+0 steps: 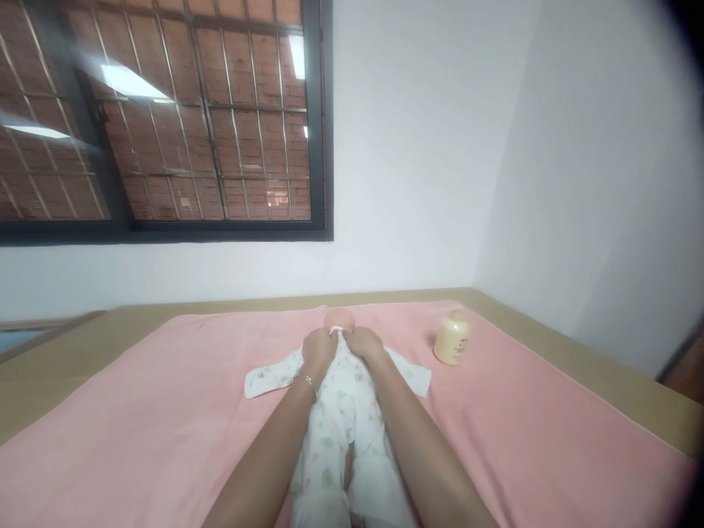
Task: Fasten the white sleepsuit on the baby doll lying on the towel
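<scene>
A small doll-like figure in a white baby romper (pixel 344 400) with a faint green print lies on its back, its sleeves spread to both sides. Its round, pinkish head (pixel 339 320) shows just beyond the collar. At the left side of the neckline, my left hand (pixel 319 350) is closed on the collar fabric. My right hand (pixel 364 343) pinches the right side of the same collar, close to the left one. Both forearms reach over the body and cover part of the sleeves. The fingertips are small and partly hidden.
Under the figure a pink blanket (pixel 181 411) covers a tan padded surface (pixel 528 334). A pale yellow bottle (pixel 452 339) stands on the blanket at the right. Behind are a white wall (pixel 407 147) and a dark-framed barred window (pixel 220 231).
</scene>
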A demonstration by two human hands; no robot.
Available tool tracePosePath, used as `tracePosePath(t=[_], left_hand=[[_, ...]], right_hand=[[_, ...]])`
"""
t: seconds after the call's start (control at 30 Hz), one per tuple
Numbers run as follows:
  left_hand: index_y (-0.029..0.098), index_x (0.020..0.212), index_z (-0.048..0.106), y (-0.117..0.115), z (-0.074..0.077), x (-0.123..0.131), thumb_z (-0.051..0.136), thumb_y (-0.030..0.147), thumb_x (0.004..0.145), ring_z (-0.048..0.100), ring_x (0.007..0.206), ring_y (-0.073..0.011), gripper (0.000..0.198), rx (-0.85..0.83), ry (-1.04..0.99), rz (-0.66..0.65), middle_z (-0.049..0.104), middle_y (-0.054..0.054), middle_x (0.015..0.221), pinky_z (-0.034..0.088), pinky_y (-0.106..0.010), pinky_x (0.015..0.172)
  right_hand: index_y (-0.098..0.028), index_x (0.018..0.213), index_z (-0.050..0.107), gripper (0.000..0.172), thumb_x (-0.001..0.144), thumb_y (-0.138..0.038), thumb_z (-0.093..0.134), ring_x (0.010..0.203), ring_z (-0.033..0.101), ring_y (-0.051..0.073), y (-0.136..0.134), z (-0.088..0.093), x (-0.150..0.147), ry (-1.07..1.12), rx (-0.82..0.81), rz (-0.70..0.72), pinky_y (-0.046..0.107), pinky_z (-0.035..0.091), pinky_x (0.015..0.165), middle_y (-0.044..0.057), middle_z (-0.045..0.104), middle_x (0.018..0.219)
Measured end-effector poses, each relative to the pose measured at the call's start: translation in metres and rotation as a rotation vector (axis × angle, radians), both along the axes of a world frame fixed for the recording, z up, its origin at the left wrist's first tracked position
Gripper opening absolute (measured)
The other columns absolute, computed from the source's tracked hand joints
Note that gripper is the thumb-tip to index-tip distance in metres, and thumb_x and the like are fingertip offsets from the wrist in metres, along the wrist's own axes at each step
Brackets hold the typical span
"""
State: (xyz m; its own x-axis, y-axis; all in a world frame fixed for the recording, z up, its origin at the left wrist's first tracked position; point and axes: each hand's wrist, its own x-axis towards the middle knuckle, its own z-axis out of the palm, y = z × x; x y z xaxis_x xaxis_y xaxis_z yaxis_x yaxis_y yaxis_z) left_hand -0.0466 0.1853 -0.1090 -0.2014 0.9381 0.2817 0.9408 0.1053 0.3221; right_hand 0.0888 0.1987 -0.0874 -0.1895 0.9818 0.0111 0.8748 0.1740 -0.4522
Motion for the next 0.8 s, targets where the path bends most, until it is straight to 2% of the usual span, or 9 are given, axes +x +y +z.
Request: tracePosePath(t=[0.1,0.17,0.4,0.47,0.6,0.67,0.8], left_hand=[[0.014,0.101,0.065,0.003,0.001,-0.002,0.022,0.054,0.088,0.059,0.099,-0.0279,0.060,-0.072,-0.056,-0.016,0.065,-0.015,0.105,0.041,-0.033,0.080],[0.014,0.105,0.063,0.003,0.000,-0.002,0.021,0.053,0.088,0.058,0.101,-0.0284,0.060,-0.091,-0.061,-0.012,0.064,-0.015,0.108,0.041,-0.034,0.081],[0.014,0.091,0.067,-0.002,-0.003,0.003,0.021,0.047,0.090,0.061,0.093,-0.0263,0.056,0.060,0.069,0.001,0.067,-0.015,0.095,0.040,-0.033,0.081],[0.014,0.093,0.066,-0.001,-0.003,0.001,0.021,0.049,0.089,0.060,0.096,-0.0262,0.058,0.025,0.044,-0.009,0.067,-0.016,0.098,0.040,-0.033,0.082],[0.014,0.101,0.064,0.001,-0.002,-0.004,0.019,0.053,0.089,0.059,0.100,-0.0272,0.061,-0.104,-0.038,-0.026,0.065,-0.016,0.106,0.041,-0.033,0.081],[0.014,0.099,0.064,-0.002,-0.002,-0.003,0.022,0.052,0.089,0.059,0.099,-0.0264,0.058,-0.070,-0.044,-0.016,0.065,-0.015,0.104,0.040,-0.032,0.081],[0.017,0.089,0.065,-0.009,-0.002,0.002,0.030,0.039,0.089,0.059,0.097,-0.0237,0.042,0.113,-0.013,0.007,0.066,-0.012,0.098,0.038,-0.030,0.083]], right_hand=[[-0.013,0.107,0.064,0.051,0.089,-0.045,0.028,0.102,0.057,0.024,-0.002,0.004,-0.004,0.061,0.077,0.065,0.030,0.042,0.082,0.015,0.062,0.112],[-0.015,0.108,0.063,0.052,0.091,-0.044,0.023,0.102,0.058,0.023,-0.002,0.004,-0.006,0.070,0.059,0.039,0.030,0.043,0.082,0.013,0.062,0.112],[-0.014,0.113,0.061,0.058,0.091,-0.050,0.021,0.106,0.056,0.028,0.002,-0.004,0.000,0.010,-0.045,-0.038,0.037,0.042,0.085,0.016,0.059,0.116],[-0.013,0.113,0.061,0.057,0.089,-0.051,0.025,0.105,0.055,0.028,0.000,-0.001,0.001,-0.001,-0.019,-0.033,0.036,0.042,0.085,0.016,0.059,0.115],[-0.012,0.109,0.063,0.055,0.088,-0.051,0.030,0.104,0.056,0.027,-0.003,0.006,0.002,0.018,0.075,0.065,0.032,0.042,0.083,0.016,0.061,0.113],[-0.014,0.110,0.063,0.058,0.088,-0.053,0.026,0.105,0.056,0.027,-0.003,0.004,0.003,0.024,0.042,0.062,0.033,0.042,0.083,0.015,0.060,0.114],[-0.017,0.114,0.061,0.065,0.088,-0.059,0.018,0.105,0.056,0.027,0.001,-0.006,0.006,0.028,-0.063,0.038,0.034,0.042,0.084,0.014,0.060,0.116]])
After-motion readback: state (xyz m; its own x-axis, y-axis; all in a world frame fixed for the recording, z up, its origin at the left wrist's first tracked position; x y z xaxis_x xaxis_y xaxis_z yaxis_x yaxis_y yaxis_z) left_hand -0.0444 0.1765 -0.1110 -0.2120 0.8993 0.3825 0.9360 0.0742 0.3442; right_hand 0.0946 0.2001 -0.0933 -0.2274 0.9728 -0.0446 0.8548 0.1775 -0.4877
